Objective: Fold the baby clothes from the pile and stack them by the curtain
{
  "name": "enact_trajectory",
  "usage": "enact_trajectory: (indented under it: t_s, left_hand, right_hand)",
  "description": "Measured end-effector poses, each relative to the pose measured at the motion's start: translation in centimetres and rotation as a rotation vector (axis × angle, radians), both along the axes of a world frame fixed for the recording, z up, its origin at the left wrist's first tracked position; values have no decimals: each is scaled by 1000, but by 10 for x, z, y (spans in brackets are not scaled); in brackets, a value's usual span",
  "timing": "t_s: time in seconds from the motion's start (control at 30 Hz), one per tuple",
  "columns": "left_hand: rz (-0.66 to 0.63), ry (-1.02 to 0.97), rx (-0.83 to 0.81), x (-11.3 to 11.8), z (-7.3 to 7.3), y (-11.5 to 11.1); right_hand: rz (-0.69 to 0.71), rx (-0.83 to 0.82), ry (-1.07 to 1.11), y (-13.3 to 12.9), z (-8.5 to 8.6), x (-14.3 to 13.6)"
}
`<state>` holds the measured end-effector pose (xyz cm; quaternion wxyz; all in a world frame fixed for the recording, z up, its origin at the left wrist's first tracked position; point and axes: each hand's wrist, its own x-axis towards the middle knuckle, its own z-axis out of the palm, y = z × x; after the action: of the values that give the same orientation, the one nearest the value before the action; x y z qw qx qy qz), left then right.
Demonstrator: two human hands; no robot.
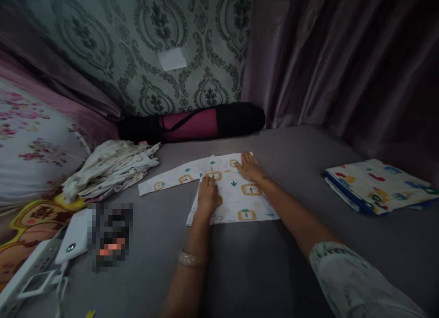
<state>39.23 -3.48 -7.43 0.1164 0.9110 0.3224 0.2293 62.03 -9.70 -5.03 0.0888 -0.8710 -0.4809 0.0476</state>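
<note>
In the head view, a person is pressing both bare hands on a white cloth garment (236,203) printed with yellow-brown squarish motifs and green leaves, which is lying flat on a grey bed-like surface (254,267), its one visible long sleeve (173,180) stretching out to the left. The left hand (208,197), below a pale bangle (190,258) on the forearm, is resting near the base of that sleeve, its fingers lying extended and released. The right hand (249,167) is touching the garment's upper right corner, its fingers also spreading loosely and grasping nothing. A folded cream cloth with colourful prints (380,181) is lying well apart on the right, and a rumpled pile of pale cloth (113,165) is sitting on the left (near a white device (73,238) and a pixelated patch that is hiding something). A long black and magenta bag (195,124) is lying along the patterned wall (202,44).
</note>
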Motion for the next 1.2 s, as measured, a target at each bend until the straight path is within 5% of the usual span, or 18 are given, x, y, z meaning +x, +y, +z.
enact_trajectory:
  t_s: [0.23, 0.4, 0.67, 0.8, 1.0, 1.2]
  left_hand:
    - [-54, -217, -12, -2, 1, 7]
    - [-108, -294, -36, -8, 1, 11]
    - [-75, -318, -41, -5, 2, 12]
    - [22, -297, -95, -2, 9, 13]
    - [166, -232, -260, -3, 25, 10]
    - [244, -208, -324, -2, 37, 8]
  right_hand:
    - [-21, 25, -26, 14, 16, -23]
    - [81, 38, -11, 21, 9, -48]
    - [63, -27, 41, 22, 9, -46]
    - [35, -25, 37, 35, 19, -59]
    - [258, 54, -2, 58, 19, -91]
    - [255, 9, 33, 70, 20, -94]
